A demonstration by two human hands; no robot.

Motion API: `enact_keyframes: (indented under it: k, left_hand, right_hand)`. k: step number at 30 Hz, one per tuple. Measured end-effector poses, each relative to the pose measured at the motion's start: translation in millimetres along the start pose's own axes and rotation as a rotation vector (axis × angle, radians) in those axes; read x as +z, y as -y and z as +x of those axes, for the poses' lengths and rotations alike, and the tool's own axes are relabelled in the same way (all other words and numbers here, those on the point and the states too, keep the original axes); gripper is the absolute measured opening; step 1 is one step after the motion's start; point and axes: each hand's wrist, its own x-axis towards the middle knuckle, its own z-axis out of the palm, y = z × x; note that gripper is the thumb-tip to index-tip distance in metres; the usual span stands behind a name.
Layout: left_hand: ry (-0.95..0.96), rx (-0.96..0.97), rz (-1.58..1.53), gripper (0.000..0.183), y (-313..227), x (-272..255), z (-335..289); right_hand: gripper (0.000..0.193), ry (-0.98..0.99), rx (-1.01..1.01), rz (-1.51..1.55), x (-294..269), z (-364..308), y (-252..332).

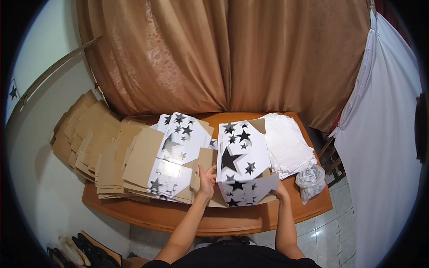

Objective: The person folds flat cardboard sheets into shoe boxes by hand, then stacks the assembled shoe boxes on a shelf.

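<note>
Folding carton, white, star-printed: set on wooden table, long axis pointing away from body; left side touched by left hand, thumb spread; near flap's right edge gripped by right hand.

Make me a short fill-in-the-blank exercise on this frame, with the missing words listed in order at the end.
1. The partly folded white cardboard box between the left hand and the right hand is printed with black five-pointed ____.
2. The crumpled clear plastic bag lies nearer to the ____ hand.
3. The flat brown cardboard pieces are piled toward the ____ end of the glossy brown wooden table.

Missing words: stars; right; left.
</note>
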Motion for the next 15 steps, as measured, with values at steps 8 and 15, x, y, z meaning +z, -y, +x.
enact_keyframes:
  k: [8, 15]
  left_hand:
    - [-0.233, -0.173, 0.198, 0.04, 60.5, 68.8, 12.1]
    - [-0.394, -0.241, 0.063, 0.024, 125.9, 43.6, -20.0]
  right_hand:
    - [0.022, -0.301, 0.176, -0.111, -92.8, -6.7, 0.1]
    - [0.03, -0.349, 0.091, -0.519, -100.6, -4.7, 27.9]
